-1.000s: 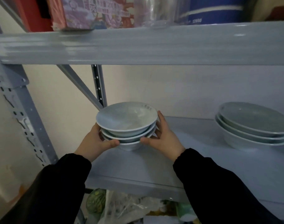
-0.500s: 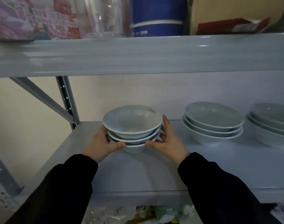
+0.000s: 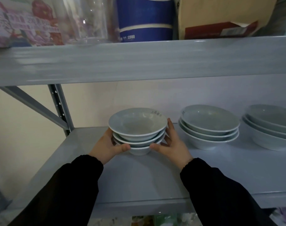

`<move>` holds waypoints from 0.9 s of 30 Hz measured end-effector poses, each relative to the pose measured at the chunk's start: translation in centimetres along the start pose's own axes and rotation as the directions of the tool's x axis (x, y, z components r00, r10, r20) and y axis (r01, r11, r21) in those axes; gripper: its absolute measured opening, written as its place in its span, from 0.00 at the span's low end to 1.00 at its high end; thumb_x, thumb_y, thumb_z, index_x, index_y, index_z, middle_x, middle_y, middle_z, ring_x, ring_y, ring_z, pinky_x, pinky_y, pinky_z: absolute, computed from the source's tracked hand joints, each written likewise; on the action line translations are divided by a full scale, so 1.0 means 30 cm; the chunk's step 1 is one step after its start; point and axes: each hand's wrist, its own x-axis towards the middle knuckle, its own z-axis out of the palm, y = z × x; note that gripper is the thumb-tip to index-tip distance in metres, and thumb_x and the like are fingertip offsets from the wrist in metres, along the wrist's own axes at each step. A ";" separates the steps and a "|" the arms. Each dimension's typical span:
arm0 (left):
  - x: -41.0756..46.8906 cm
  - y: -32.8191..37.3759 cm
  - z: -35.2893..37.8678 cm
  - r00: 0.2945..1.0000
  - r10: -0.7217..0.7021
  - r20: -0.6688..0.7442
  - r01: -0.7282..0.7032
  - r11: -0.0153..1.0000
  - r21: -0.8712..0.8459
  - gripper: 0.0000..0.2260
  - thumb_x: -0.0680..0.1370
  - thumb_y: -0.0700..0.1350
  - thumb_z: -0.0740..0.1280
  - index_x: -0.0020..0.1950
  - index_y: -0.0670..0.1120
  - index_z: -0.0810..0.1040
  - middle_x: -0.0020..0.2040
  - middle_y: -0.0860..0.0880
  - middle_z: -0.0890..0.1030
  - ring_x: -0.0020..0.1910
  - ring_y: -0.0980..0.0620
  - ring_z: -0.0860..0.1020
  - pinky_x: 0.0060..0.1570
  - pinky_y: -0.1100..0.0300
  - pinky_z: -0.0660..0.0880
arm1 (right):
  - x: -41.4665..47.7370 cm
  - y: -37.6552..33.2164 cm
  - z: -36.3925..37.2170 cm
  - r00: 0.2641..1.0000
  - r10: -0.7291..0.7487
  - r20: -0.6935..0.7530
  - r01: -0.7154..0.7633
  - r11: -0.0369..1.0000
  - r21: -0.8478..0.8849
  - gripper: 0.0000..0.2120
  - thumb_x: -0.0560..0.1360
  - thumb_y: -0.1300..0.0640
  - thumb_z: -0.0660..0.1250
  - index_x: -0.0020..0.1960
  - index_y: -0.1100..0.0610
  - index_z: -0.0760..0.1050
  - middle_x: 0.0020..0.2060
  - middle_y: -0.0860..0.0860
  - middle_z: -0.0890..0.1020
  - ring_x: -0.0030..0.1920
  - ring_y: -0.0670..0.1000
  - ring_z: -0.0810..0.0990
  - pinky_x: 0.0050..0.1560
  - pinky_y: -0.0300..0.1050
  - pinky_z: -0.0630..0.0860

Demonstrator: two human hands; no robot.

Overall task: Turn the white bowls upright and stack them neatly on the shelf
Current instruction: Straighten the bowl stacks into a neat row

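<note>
While the left hand (image 3: pixel 106 148) and right hand (image 3: pixel 173 145) clasp the three-bowl stack (image 3: pixel 138 130) at frame centre, its foot appears seated on the shelf (image 3: pixel 139 180). Beyond, right, second stack (image 3: pixel 209 126) and third stack (image 3: pixel 272 126) stand upright. Only release appears left; no overturned bowl shows.

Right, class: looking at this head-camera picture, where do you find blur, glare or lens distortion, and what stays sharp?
Head view: the upper shelf beam is streaked with blur and pale glare; the glass jar above it looks smeared; wide-angle bending bows the shelf edge; light is dim and even; the held bowl stack and both hands stay fairly sharp.
</note>
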 end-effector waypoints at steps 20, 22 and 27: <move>-0.023 -0.037 0.042 0.983 0.088 -0.160 -0.072 0.992 0.104 0.66 0.58 0.70 0.78 0.82 0.49 0.41 0.76 0.65 0.57 0.75 0.66 0.60 0.76 0.55 0.59 | 0.006 0.035 -0.007 0.997 -0.063 -0.046 0.061 0.997 -0.045 0.54 0.62 0.45 0.81 0.76 0.34 0.48 0.75 0.35 0.63 0.73 0.38 0.66 0.69 0.41 0.69; -0.021 -0.044 0.042 0.982 0.097 -0.160 -0.077 0.989 0.123 0.66 0.58 0.70 0.78 0.82 0.48 0.41 0.76 0.66 0.58 0.75 0.65 0.60 0.76 0.52 0.59 | 0.006 0.037 -0.007 0.996 -0.070 -0.052 0.067 0.996 -0.056 0.54 0.63 0.45 0.81 0.76 0.34 0.48 0.75 0.35 0.64 0.73 0.38 0.66 0.68 0.41 0.69; -0.021 -0.055 0.045 0.981 0.095 -0.168 -0.066 0.984 0.168 0.63 0.60 0.63 0.78 0.82 0.50 0.40 0.72 0.70 0.59 0.74 0.67 0.61 0.76 0.52 0.61 | -0.002 0.037 -0.008 0.997 -0.055 -0.058 0.052 0.997 -0.060 0.54 0.64 0.48 0.82 0.77 0.36 0.49 0.75 0.35 0.64 0.73 0.38 0.66 0.68 0.39 0.70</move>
